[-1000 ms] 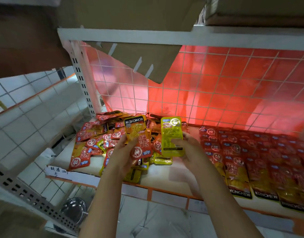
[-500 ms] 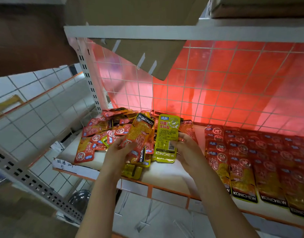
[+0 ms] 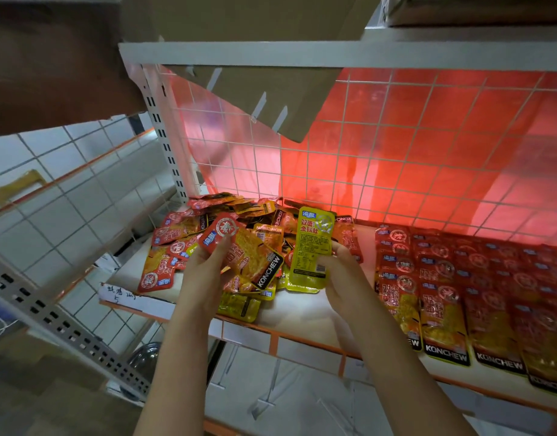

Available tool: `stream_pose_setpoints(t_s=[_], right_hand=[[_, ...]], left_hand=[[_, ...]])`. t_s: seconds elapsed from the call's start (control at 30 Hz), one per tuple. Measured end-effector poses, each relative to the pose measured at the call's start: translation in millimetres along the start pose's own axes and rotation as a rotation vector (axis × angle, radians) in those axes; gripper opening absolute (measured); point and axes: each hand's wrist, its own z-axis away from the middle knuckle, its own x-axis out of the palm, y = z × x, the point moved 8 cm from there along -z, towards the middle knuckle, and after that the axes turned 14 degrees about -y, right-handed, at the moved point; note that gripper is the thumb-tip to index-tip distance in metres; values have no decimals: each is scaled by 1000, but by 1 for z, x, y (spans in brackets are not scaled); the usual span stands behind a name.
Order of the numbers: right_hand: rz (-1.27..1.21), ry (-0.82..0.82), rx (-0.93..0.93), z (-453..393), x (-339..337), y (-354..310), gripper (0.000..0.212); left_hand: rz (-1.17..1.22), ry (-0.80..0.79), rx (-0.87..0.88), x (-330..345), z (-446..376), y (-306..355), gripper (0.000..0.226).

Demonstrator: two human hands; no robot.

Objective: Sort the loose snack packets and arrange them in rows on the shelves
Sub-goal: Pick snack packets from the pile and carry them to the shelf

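A loose heap of red and yellow snack packets (image 3: 189, 234) lies at the left of the white shelf (image 3: 305, 313). My left hand (image 3: 204, 272) grips a red-and-orange KONCHEW packet (image 3: 245, 253) above the heap, tilted with its red end up-left. Held upright in my right hand (image 3: 343, 275) is a yellow packet (image 3: 311, 250), its printed back facing me. To the right, red packets (image 3: 459, 294) lie in neat overlapping rows on the same shelf.
A wire grid back panel (image 3: 396, 146) with red sheeting closes the shelf behind. The upper shelf edge (image 3: 333, 55) and a hanging cardboard flap (image 3: 270, 99) sit overhead. A handwritten label (image 3: 120, 294) is on the front left edge. A white slotted upright (image 3: 164, 136) stands left.
My left hand has turned its red-and-orange packet so the red end points up-left. The yellow packet in my right hand has flipped end for end, its logo end still uppermost.
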Motion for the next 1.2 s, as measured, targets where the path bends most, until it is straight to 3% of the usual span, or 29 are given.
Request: stream_pose_setpoints(t_s=[0.07,0.2,0.37,0.53,0.6,0.7,0.87,1.2], right_hand=[[-16,-17,10,2,5,2,22],[-42,-117,69,4,22,8,21],[-286,-84,98,2,25,11,9],[-275,-208,91,11,29,19,50],[-202,-199,125,20,26,23,51],[-228,-77,84,34,8,26,29],[-227,191,58,81,-44,29,16],[-48,399,2,233,-138,-4,35]], left_hand=[[6,2,-14,4,0,-3,9],[-15,5,-42,7,-2,-7,11],[-19,9,-55,-2,-3,-4,22],[-47,-44,-74,-10,-10,-6,32],[-62,-80,-99,-5,-13,-9,27],[-103,-179,-142,15,-18,-19,9],[-173,-348,-232,67,-20,-48,4],[-235,-661,-225,241,38,-98,13]])
